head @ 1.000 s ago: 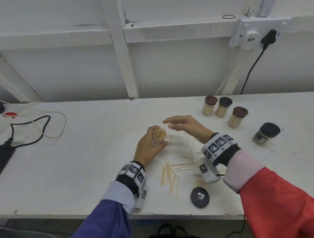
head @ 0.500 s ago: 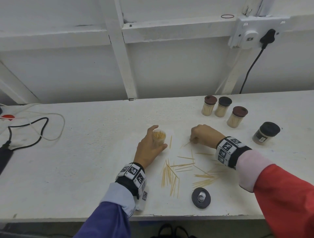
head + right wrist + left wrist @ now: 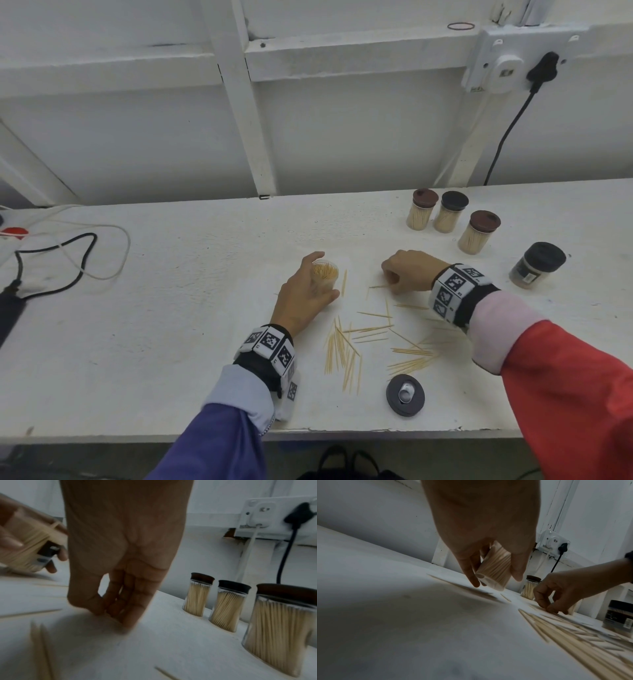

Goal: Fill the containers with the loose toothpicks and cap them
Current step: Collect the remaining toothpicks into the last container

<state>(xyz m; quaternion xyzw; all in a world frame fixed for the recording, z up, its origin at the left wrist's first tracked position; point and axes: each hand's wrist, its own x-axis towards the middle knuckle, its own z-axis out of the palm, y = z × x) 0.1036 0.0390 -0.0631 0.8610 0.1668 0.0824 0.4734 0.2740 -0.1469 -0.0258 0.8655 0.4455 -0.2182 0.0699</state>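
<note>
My left hand (image 3: 323, 279) grips an open clear container (image 3: 327, 272) packed with toothpicks, tilted, its base just above the white table. The left wrist view shows the fingers (image 3: 471, 574) and thumb wrapped round the container (image 3: 493, 568). My right hand (image 3: 394, 281) is down on the table to the right of it, fingertips (image 3: 109, 614) bunched and pinching a loose toothpick (image 3: 378, 286). More loose toothpicks (image 3: 346, 353) lie scattered between my wrists. A dark cap (image 3: 405, 394) lies upside down near the front edge.
Three capped toothpick containers (image 3: 424, 210) (image 3: 450, 214) (image 3: 479, 233) stand at the back right, with a wider black-lidded jar (image 3: 537, 265) beside them. Cables (image 3: 68, 260) lie at the far left. A wall socket with a black plug (image 3: 544, 66) is above right.
My right hand dropped from over the container to the table on its right and curled its fingers onto a toothpick. The left hand kept hold of the container.
</note>
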